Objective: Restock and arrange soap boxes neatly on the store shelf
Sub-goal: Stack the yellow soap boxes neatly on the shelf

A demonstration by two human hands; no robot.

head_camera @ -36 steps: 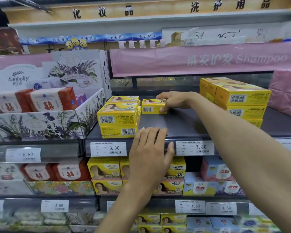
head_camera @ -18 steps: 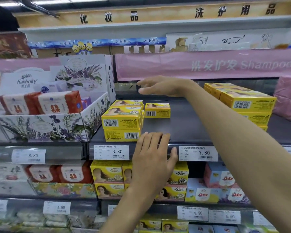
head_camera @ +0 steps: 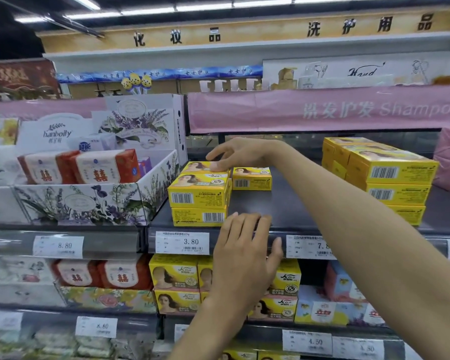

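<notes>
At the front lip of the dark shelf (head_camera: 283, 203), our left fingers (head_camera: 247, 227) lie straight and close together, tips on the shelf floor, thumb hanging over the price rail. The left hand (head_camera: 244, 255) holds nothing. Up at 12 o'clock from it, our right fingers (head_camera: 225, 159) are loosely bent and a bit apart. Their tips touch the top of the rear box of the yellow soap stack (head_camera: 198, 196), w/ no grip round it. The right hand (head_camera: 240, 153) reaches in from 4 o'clock across the shelf. The stack is two boxes high at the shelf's 9 o'clock end, just beside the floral display carton (head_camera: 89, 203). One yellow soap box (head_camera: 252, 179) sits at the stack's 3 o'clock, v. close; touching or not, we can't tell. A taller pile of yellow boxes (head_camera: 390, 175) stands well apart, further toward 3 o'clock. The price tag (head_camera: 182, 242), approx. below the stack, reads 3.80.
</notes>
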